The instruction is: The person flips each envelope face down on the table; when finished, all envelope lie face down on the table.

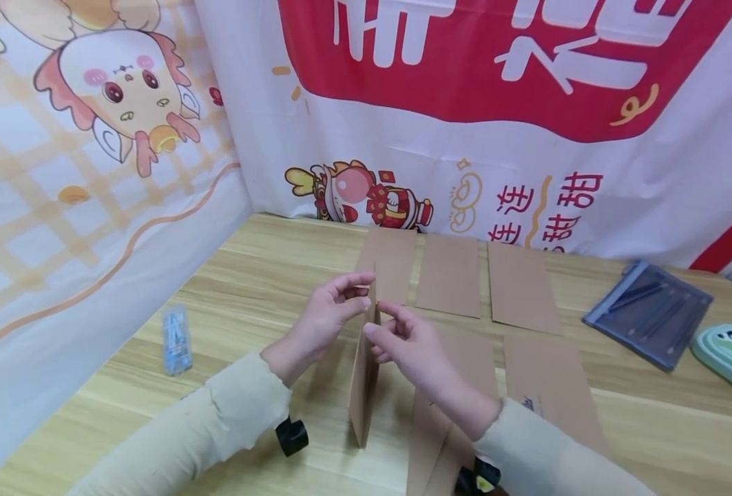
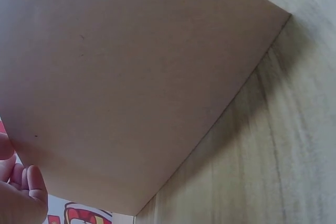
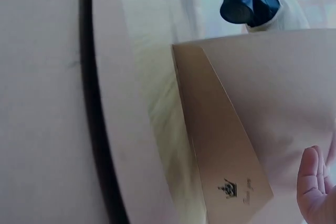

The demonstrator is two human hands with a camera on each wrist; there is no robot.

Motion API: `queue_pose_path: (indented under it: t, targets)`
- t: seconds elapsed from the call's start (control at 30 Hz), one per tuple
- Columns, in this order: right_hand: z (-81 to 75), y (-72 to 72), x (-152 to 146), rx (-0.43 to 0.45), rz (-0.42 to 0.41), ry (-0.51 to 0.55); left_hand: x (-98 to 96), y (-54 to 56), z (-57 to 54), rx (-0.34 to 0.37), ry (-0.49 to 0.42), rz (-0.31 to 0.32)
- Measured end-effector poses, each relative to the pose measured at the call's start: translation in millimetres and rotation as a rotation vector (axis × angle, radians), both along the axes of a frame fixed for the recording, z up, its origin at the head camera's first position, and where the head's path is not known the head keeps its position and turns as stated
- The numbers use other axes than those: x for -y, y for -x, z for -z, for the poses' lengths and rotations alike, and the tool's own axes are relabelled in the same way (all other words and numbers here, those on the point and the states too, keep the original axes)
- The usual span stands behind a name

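Observation:
A folded brown kraft-paper card stands on its edge on the table between my two hands. Its panels part in a narrow V in the right wrist view, where one panel bears a small crown and script. My left hand pinches it near the far upper edge, thumb toward me. The right hand has thumb and forefinger at the near upper edge, gripping the other panel. The broad plain side fills much of the left wrist view, its lower edge along the wood.
Several flat brown cards lie in rows behind and right of my hands, one printed. A dark mesh zip pouch and a green case lie right. A small blue packet lies left. Printed cloth hangs behind.

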State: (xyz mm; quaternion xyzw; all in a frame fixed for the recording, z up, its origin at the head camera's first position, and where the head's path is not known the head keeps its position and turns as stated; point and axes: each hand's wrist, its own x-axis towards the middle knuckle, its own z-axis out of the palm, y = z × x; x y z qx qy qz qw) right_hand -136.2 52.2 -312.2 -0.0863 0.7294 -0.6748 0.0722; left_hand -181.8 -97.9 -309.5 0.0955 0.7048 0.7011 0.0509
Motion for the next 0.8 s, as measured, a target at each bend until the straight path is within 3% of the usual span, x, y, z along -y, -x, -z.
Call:
queue_pose_path:
  t: [0.4, 0.67, 0.8]
  targets:
    - [5.6, 1.0, 14, 0.067, -0.048, 0.001, 1.4, -1.8, 2.2, 0.01, -0.041, -0.003]
    - [3.1, 3.6, 12, 0.135, -0.178, 0.097, 4.0, -1.7, 2.2, 0.023, -0.051, -0.006]
    - [-0.8, 4.1, 9, 0.122, -0.208, 0.012, 2.1, -1.8, 2.8, 0.03, -0.049, 0.005]
